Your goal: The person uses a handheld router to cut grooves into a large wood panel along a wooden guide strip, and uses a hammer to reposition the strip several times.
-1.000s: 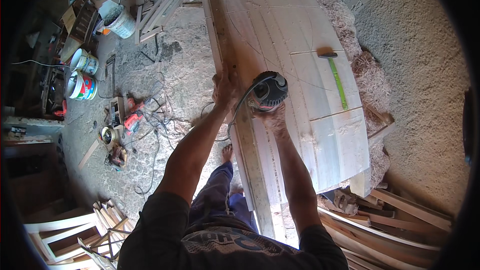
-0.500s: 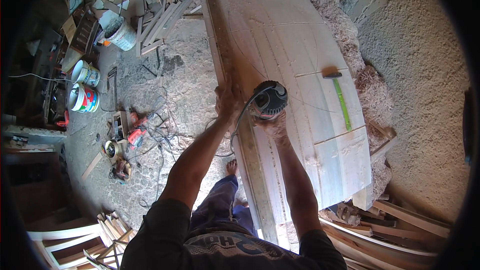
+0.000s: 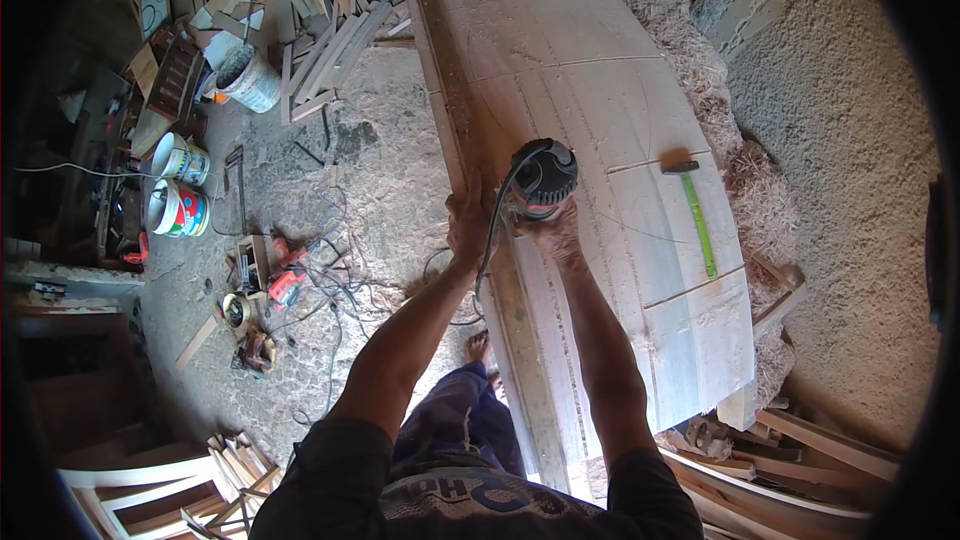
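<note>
Woodworking shop: shavings (image 3: pixel 757 190), planks (image 3: pixel 345 52)

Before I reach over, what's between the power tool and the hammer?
In the head view, only the pale wooden panel lies between the power tool and hammer; no loose object shows there.

The desk (image 3: pixel 695 365) is a pale span of boards with a curved right side — a long strip (image 3: pixel 525 332) runs along its left part, a power tool (image 3: pixel 545 178) stands just beside that strip, and a green-handled hammer (image 3: pixel 701 225) lies near the right edge. The rough floor (image 3: pixel 275 155) carries three buckets (image 3: pixel 254 88), a red tool (image 3: pixel 287 287) by tangled cords (image 3: pixel 330 280), a wooden box (image 3: pixel 251 262) — and a heap of offcuts (image 3: pixel 340 55).
</note>
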Demonstrator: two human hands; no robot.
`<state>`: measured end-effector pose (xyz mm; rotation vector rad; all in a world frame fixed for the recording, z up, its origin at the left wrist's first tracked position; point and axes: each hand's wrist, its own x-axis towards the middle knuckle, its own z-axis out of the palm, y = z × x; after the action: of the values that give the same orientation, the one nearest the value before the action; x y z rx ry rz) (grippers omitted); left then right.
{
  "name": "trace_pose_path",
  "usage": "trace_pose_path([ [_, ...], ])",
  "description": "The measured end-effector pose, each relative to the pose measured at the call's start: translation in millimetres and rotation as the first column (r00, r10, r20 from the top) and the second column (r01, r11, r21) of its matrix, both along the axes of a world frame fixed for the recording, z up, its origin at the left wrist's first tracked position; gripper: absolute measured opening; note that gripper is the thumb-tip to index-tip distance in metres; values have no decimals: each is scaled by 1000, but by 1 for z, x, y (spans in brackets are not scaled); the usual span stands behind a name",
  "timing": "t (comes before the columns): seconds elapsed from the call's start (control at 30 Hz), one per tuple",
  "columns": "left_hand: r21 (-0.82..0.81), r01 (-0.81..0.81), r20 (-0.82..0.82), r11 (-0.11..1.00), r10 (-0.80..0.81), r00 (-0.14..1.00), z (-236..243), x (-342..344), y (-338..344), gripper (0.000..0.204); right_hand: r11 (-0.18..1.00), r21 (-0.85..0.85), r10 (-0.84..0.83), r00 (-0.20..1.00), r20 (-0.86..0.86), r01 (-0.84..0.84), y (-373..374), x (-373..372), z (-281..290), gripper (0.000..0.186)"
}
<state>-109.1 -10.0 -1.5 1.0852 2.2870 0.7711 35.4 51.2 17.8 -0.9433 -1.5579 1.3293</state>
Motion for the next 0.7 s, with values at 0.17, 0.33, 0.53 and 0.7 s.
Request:
trace_pose_path([
  [0.17, -69, -8, 15, 998, 9, 1000, 8, 5, 4, 62, 995, -96, 8, 1000, -14, -9, 9, -5, 10, 83],
  [0.33, -60, 32, 59, 998, -29, 998, -2, -6, 9, 64, 1000, -20, 15, 996, -87, -17, 27, -19, 0, 79],
  [0.53, 62, 68, 73, 996, -72, 995, -2, -34, 38, 64, 1000, 2, -4, 998, -59, 5, 51, -33, 2, 77],
  [0.7, 74, 109, 59, 991, -113, 992, -12, -59, 67, 63, 1000, 5, -2, 996, -86, 2, 77, -50, -4, 76],
])
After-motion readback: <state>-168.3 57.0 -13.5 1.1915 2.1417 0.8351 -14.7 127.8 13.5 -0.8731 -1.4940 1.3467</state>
